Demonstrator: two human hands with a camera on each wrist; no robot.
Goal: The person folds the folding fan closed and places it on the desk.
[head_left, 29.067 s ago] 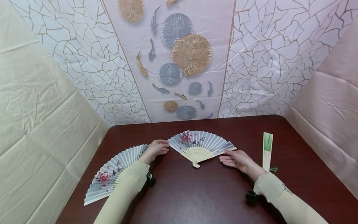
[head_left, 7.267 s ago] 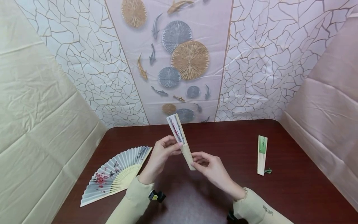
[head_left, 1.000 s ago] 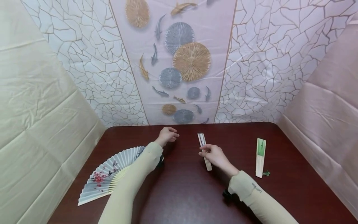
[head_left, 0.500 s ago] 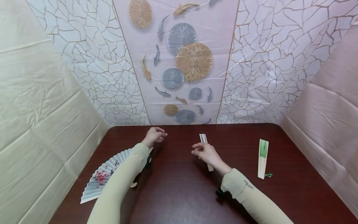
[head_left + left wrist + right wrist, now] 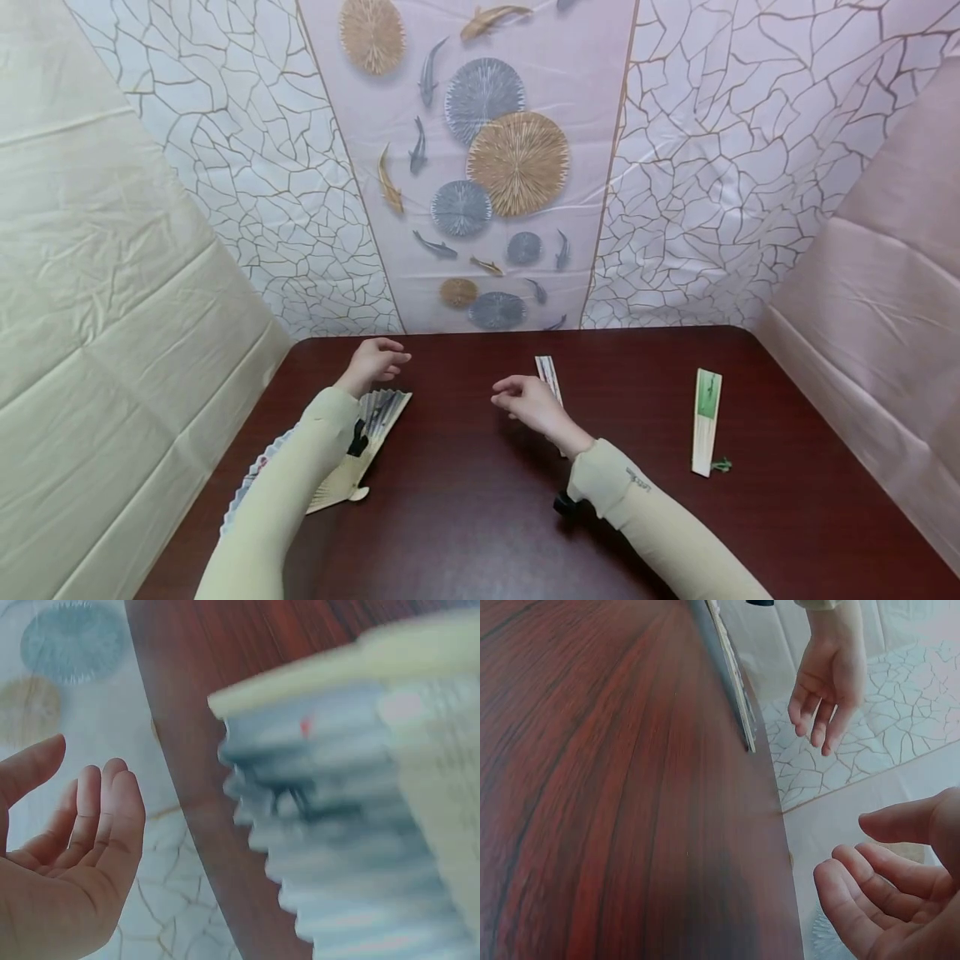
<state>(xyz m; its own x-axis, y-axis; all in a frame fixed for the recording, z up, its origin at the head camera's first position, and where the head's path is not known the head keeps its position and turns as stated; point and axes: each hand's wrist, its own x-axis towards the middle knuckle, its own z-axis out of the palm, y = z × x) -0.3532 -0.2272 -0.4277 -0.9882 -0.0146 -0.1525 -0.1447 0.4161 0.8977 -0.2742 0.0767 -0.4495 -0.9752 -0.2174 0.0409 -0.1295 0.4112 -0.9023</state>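
Note:
My left hand (image 5: pixel 372 364) hovers above the far end of the spread grey folding fan (image 5: pixel 386 408), fingers loosely bent and holding nothing. The left forearm hides much of that fan; its pleats (image 5: pixel 337 810) show blurred in the left wrist view, apart from the hand. My right hand (image 5: pixel 534 406) is in the air over the middle of the table, also holding nothing, thumb and fingers apart. Partly covered by it in the head view lies a folded fan (image 5: pixel 549 375) with a grey printed leaf.
Farther right on the dark red wooden table (image 5: pixel 637 517) lies a folded green fan (image 5: pixel 703 425) with a green tassel (image 5: pixel 722 465). A patterned cloth (image 5: pixel 517 167) hangs behind the far edge, and pale cloth walls (image 5: pixel 135 375) flank both sides.
The middle fan was spread, later folded in both hands, and now lies folded on the table. Over the last second both hands moved left, the left one to above the spread fan.

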